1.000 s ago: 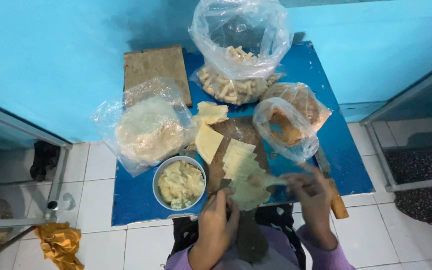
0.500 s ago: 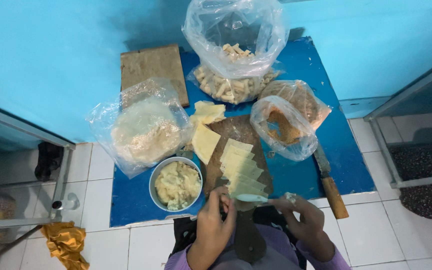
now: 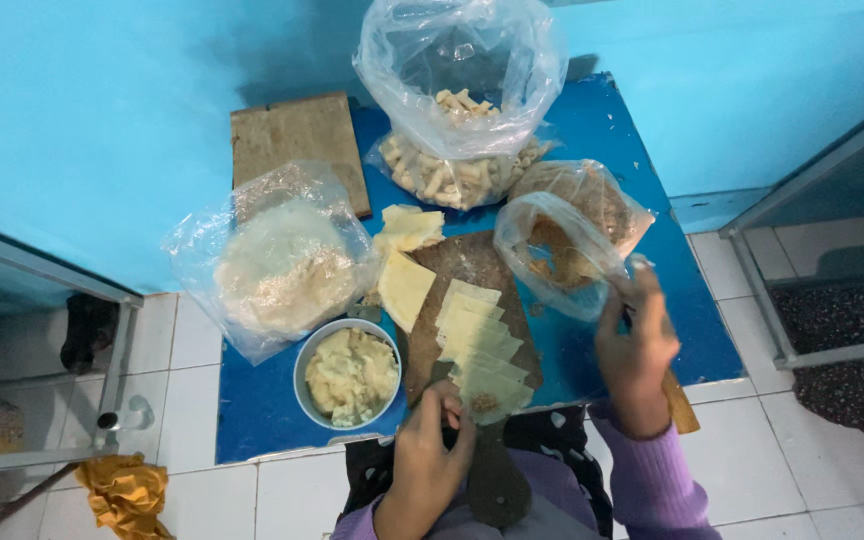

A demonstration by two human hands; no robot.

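Note:
Pale square dough wrappers (image 3: 480, 345) lie in an overlapping row on a dark wooden board (image 3: 462, 262). My left hand (image 3: 430, 452) rests at the board's near end, its fingers touching the nearest wrapper, which carries a small brown dab. My right hand (image 3: 635, 350) is raised at the mouth of an open plastic bag of brown filling (image 3: 562, 245), fingers pinched at the bag's edge. A metal bowl of pale filling (image 3: 349, 373) stands left of the board.
On the blue tabletop (image 3: 592, 135): a big bag of pale rolled pieces (image 3: 462, 165), a bag of white flaky stuff (image 3: 277, 262), a bare wooden board (image 3: 297, 140), loose wrappers (image 3: 407, 230). A glass jar (image 3: 127, 415) and yellow cloth (image 3: 124, 492) sit on the tiled floor.
My right hand has moved from the nearest wrapper up and right to the brown filling bag. My left hand stays at the board's near end.

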